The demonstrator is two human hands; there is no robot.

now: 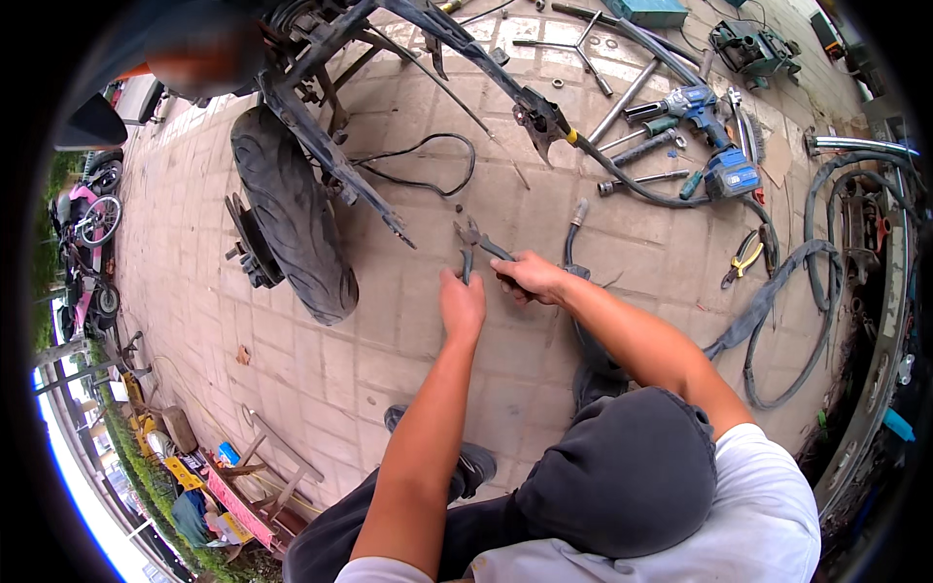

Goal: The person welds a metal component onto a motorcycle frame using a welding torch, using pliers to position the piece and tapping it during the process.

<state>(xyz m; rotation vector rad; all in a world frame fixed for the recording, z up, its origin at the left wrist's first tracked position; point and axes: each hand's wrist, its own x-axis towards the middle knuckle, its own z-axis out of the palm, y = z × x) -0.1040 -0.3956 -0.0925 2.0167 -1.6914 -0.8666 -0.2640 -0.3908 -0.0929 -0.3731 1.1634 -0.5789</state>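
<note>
A pair of pliers [470, 235] with dark handles is held in front of me, its metal head pointing away over the paving. My left hand [462, 306] is closed round one handle and my right hand [533, 276] round the other. The handles are spread apart. Whether anything sits between the jaws is too small to tell. Just beyond them lies a small dark piece [459, 208]. Next to my right hand, a dark cable with a pale end piece [580, 210] lies on the ground. A dark bare vehicle frame [330, 160] stands ahead.
A black tyre [292, 219] stands under the frame at left. A clamp [544, 126] grips a frame bar, its cable running right. At right lie a blue cordless impact wrench [717, 146], several wrenches, yellow-black pliers [744, 258] and coiled cable [812, 262]. A low wooden rack [277, 462] is at lower left.
</note>
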